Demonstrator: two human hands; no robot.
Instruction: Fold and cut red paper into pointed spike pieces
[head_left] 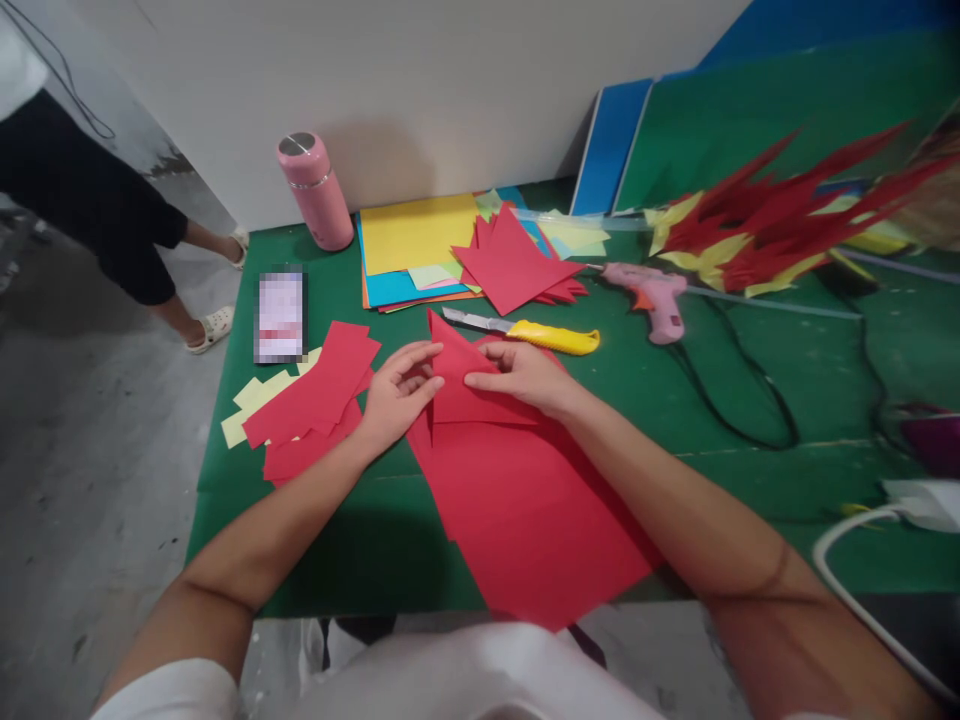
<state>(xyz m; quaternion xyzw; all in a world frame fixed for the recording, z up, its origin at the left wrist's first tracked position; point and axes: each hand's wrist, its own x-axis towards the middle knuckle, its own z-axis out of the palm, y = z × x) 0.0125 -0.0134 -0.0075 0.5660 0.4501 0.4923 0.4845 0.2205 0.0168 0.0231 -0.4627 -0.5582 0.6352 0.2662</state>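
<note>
Between my two hands is a folded red paper sheet (480, 395), its top corner raised to a point. My left hand (401, 392) pinches its left edge between thumb and fingers. On the right side, my right hand (525, 375) grips the folded flap, thumb in front. Beneath lie larger red paper sheets (540, 520) that reach the table's front edge. Just beyond my right hand rests a yellow utility knife (555, 336) with its blade out, pointing left. Red paper strips (322, 390) lie left of my left hand, over pale yellow pieces (235, 430).
A pink bottle (319, 195) and a phone (280, 315) stand and lie at left. Behind are coloured sheets (420, 235) and cut red squares (517, 265). At right are a pink glue gun (651, 295), its cord, and red-yellow paper flames (750, 225). A person (90, 190) stands left.
</note>
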